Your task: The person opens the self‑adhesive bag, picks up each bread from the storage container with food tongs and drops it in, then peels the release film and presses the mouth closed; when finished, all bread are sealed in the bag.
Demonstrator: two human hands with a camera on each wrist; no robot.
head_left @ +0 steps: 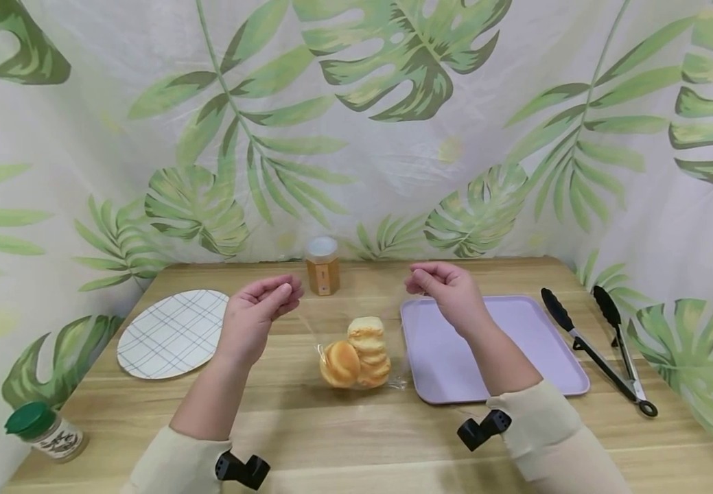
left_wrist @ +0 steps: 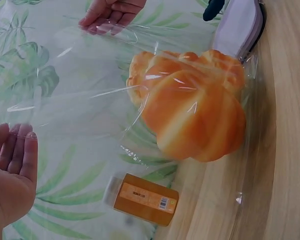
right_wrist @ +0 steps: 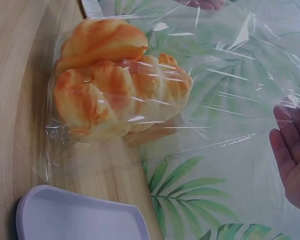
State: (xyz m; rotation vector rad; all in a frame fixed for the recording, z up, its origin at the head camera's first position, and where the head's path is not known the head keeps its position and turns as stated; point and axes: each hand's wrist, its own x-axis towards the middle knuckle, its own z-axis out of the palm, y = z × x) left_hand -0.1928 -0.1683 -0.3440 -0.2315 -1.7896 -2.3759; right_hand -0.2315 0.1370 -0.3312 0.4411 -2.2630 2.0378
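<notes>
A clear plastic bag [left_wrist: 90, 100] hangs upright above the table, with golden bread rolls [head_left: 339, 363] and a longer ridged bread loaf [head_left: 370, 350] at its bottom. My left hand [head_left: 250, 319] pinches one upper corner of the bag between thumb and fingers. The opposite upper corner is pinched by my right hand [head_left: 455, 298], so the film is stretched between the two hands. In the right wrist view, the bread [right_wrist: 105, 100] shows through shiny, creased film. The film is nearly invisible in the head view.
An amber jar [head_left: 322, 267] with a pale lid stands at the back. At left are a checked oval plate [head_left: 173, 333] and a green-capped shaker [head_left: 47, 432]. A lilac tray [head_left: 517, 343] lies at right, beside black-tipped tongs [head_left: 603, 357]. A leaf-print cloth [head_left: 393, 171] hangs behind the wooden table [head_left: 331, 439].
</notes>
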